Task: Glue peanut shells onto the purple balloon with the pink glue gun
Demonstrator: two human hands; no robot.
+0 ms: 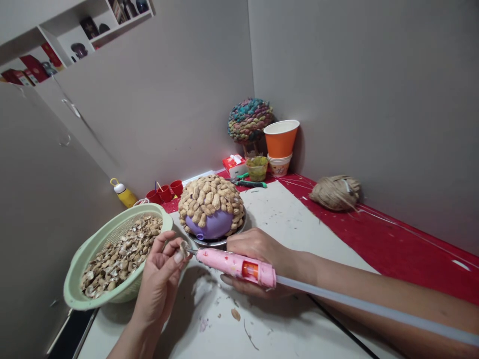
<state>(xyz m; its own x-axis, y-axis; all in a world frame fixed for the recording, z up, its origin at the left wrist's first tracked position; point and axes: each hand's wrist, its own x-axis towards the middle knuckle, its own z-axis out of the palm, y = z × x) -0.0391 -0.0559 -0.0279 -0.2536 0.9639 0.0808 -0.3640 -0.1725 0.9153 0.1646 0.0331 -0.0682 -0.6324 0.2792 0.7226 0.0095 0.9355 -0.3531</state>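
My right hand [258,249] is wrapped round a pink hot glue gun [228,263] with a long glue stick [359,301] running out of its back. Between the thumb and fingers of my left hand [162,271] is a peanut shell [183,248]. The gun's metal nozzle meets that shell. Just behind both hands, a purple balloon [213,225] covered largely in peanut shells [209,194] rests on a round metal dish [244,227]. Its bare purple side faces me.
A green colander [73,279] of peanut shells stands left. Farther back are red cups [164,193], pliers [250,184], a tissue pack [235,164], an orange paper cup [281,141] and a multicoloured ball ornament [250,119]. Twine [336,193] lies right; a black cord [344,329] trails below my arm.
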